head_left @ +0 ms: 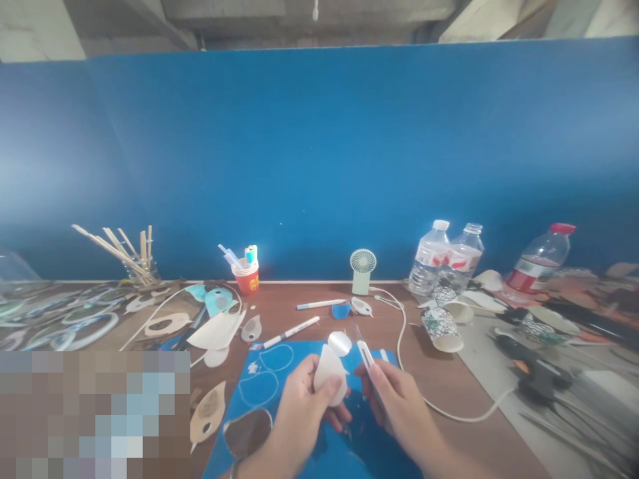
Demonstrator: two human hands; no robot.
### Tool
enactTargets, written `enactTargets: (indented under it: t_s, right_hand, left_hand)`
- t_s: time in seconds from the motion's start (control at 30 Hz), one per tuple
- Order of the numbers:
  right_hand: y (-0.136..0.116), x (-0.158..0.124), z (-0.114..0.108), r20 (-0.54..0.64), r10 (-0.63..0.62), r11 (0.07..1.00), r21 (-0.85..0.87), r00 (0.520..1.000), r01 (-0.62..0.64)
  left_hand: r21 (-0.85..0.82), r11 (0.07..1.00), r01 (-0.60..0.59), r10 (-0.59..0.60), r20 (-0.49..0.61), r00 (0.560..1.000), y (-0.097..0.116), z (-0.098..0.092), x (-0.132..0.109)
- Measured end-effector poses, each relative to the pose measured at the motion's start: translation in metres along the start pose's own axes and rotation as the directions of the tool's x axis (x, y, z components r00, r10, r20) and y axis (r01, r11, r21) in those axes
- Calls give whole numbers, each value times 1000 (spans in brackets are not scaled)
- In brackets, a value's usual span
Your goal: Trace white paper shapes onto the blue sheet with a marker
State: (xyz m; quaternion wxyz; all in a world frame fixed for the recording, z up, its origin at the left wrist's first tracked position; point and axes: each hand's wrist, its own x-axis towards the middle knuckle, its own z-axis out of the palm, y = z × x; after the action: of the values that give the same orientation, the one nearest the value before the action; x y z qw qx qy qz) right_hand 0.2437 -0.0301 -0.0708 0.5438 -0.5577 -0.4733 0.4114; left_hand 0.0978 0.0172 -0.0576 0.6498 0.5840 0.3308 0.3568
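Observation:
My left hand [304,406] is closed around a white paper cup [330,376] held tilted above the blue cutting mat [279,392], a loose rounded flap standing up at its top. My right hand [394,402] pinches a slim white craft knife [367,356], its blade pointing up and away just right of the cup. White outlines of cut shapes mark the mat under my hands. A dark oval cut-out [247,432] lies at the mat's near left corner.
Two white markers [291,331] lie past the mat. An orange cup of pens [247,276], a jar of wooden sticks [134,263], a small fan [363,269] with a white cable, patterned paper cups [442,326] and water bottles [429,256] line the table; paper cut-outs lie left.

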Motion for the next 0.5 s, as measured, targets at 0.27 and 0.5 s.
enactTargets:
  t_s: [0.27,0.5]
  right_hand:
    - [-9,0,-9,243,-302,912,-207,922,353]
    - [3,0,-12,255,-330,889,-240,909,390]
  left_hand:
    - [-191,981,27,-22,30,999,4,5,-10]
    - [-207,966,152,-139,75,987,15,20,-26]
